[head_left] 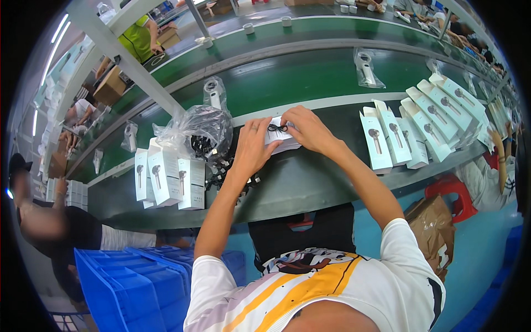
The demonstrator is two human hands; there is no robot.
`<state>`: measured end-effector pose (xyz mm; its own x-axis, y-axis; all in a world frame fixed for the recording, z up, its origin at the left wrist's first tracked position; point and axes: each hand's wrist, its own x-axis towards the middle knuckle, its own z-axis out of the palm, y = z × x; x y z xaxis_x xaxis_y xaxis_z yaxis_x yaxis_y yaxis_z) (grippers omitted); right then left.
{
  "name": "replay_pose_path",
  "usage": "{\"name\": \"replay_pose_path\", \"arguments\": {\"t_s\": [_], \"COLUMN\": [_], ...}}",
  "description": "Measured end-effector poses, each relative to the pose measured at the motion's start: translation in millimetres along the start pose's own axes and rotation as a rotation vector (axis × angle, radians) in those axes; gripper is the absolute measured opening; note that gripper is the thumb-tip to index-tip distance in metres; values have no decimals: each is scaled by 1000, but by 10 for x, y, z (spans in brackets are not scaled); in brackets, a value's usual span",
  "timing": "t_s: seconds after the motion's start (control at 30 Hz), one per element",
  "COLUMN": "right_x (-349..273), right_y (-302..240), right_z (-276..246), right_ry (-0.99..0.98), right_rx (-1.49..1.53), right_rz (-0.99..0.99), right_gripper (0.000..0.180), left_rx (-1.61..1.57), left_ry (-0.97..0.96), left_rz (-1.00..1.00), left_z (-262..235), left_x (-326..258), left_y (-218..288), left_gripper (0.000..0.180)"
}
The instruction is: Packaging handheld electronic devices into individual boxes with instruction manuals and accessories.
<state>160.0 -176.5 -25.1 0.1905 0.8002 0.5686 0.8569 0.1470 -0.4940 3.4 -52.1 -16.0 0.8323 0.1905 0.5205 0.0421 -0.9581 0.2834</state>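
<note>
A stack of white folded leaflets point(286, 145) lies on the dark bench in front of me, with a small coiled black cable point(277, 128) on top. My left hand point(253, 145) is curled round the left end of the stack, thumb at the near side. From the right, my right hand point(307, 128) holds the cable between thumb and forefinger against the top leaflet. Beside my left hand is a heap of black cables point(217, 176), partly spilling out of a clear plastic bag point(203, 126). My left wrist and forearm hide part of the heap.
Open pale-green boxes stand left point(166, 176) and right point(376, 141) on the bench. Beyond runs a green conveyor belt point(310, 83) carrying bagged white handheld devices point(365, 67). Blue crates point(130, 285), a brown paper bag point(431, 229) and a red stool point(452, 195) stand below. Other people work nearby.
</note>
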Motion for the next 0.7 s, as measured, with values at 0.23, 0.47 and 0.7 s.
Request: {"name": "replay_pose_path", "arguments": {"t_s": [0.23, 0.47, 0.7], "right_x": [45, -16, -63], "right_y": [4, -41, -110], "right_z": [-27, -14, -88], "right_ry": [-76, -43, -56], "right_rx": [-20, -18, -3], "right_rz": [-11, 28, -7], "right_gripper": [12, 14, 17], "left_rx": [-11, -118, -147], "left_ry": [-59, -129, -149], "left_rz": [8, -17, -76], "left_z": [-29, -9, -8], "left_x": [26, 106, 186], "left_y": [-19, -192, -225], "left_gripper": [51, 36, 27]}}
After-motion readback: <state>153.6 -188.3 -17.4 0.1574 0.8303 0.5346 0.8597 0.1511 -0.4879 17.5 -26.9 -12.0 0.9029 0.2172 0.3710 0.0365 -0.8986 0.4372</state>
